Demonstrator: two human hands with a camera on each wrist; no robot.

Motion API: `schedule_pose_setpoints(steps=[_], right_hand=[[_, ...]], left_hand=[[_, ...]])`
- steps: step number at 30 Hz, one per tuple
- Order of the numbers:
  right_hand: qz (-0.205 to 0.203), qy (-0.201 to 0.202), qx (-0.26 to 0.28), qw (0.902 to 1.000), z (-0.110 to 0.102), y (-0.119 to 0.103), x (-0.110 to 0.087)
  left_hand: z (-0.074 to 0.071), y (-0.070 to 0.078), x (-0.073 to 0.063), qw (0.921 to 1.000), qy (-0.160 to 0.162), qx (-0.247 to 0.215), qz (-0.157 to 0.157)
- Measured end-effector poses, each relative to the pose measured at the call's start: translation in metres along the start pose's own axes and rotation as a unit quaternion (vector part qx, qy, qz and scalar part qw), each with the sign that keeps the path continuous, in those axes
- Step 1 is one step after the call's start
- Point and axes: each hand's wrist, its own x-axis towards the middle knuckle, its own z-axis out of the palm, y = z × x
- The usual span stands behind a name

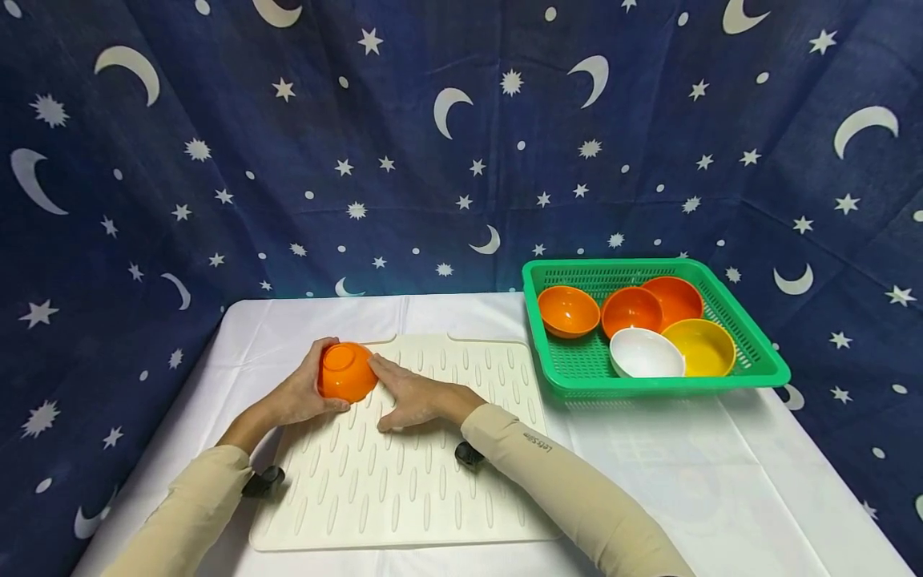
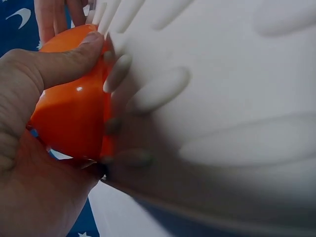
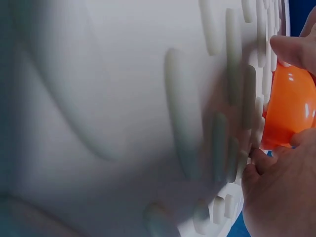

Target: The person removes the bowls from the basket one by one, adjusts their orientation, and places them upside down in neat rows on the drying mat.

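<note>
An orange bowl (image 1: 348,372) lies upside down at the far left part of a cream ribbed drying mat (image 1: 433,513). Curled around its left side, my left hand (image 1: 306,391) grips it, the thumb at the near side and the fingers behind. In the left wrist view the thumb (image 2: 74,61) presses on the bowl's (image 2: 74,113) outer wall. My right hand (image 1: 418,397) reaches in from the right, its fingertips touching the bowl's right side and its thumb spread away over the mat. The right wrist view shows both hands around the bowl (image 3: 291,106).
A green basket (image 1: 663,385) at the back right holds several bowls, among them an orange bowl (image 1: 569,312), a white bowl (image 1: 646,353) and a yellow bowl (image 1: 710,344). White cloth (image 1: 649,457) covers the table. A blue moon-and-star curtain (image 1: 404,120) hangs behind it.
</note>
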Motion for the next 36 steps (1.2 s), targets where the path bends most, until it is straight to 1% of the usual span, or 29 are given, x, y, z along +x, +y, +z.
schedule_pose_setpoints(steps=[4,8,11,13,15,18,21,23,25,27,29,32,36], right_hand=[[0.004,-0.003,0.002,1.0000,-0.001,0.000,-0.001],[-0.006,0.003,-0.001,1.0000,-0.002,0.003,0.000],[-0.026,0.030,0.006,0.9992,-0.004,0.005,-0.001],[-0.033,0.050,0.003,0.9982,-0.006,0.006,-0.003],[-0.039,0.067,0.003,0.9970,-0.008,0.005,-0.005],[-0.035,0.084,-0.023,0.9956,-0.010,0.002,-0.011],[-0.023,0.108,-0.055,0.9923,-0.013,-0.004,-0.017],[-0.012,0.123,-0.074,0.9896,-0.016,-0.008,-0.021],[-0.004,0.134,-0.089,0.9869,-0.019,-0.012,-0.024],[-0.002,0.143,-0.093,0.9854,-0.022,-0.014,-0.027],[-0.002,0.149,-0.097,0.9840,-0.025,-0.016,-0.031],[0.000,0.157,-0.099,0.9826,-0.031,-0.018,-0.038],[0.002,0.165,-0.098,0.9814,-0.039,-0.018,-0.051]], left_hand=[[-0.001,0.000,0.001,1.0000,-0.005,-0.001,-0.005],[-0.001,0.001,0.004,0.9999,0.004,0.003,-0.016],[0.000,0.002,0.005,0.9989,0.020,0.028,-0.032],[0.000,0.003,0.004,0.9972,0.030,0.053,-0.043],[0.000,0.005,0.002,0.9954,0.041,0.067,-0.056],[0.000,0.011,-0.002,0.9924,0.068,0.079,-0.065],[0.001,0.021,-0.003,0.9878,0.109,0.099,-0.052],[0.004,0.030,-0.002,0.9831,0.133,0.122,-0.031],[0.007,0.038,-0.002,0.9791,0.147,0.141,-0.009],[0.011,0.046,-0.001,0.9763,0.152,0.154,0.006],[0.014,0.052,-0.001,0.9746,0.155,0.161,0.016],[0.018,0.058,-0.001,0.9728,0.157,0.169,0.020],[0.020,0.061,-0.005,0.9714,0.158,0.176,0.021]])
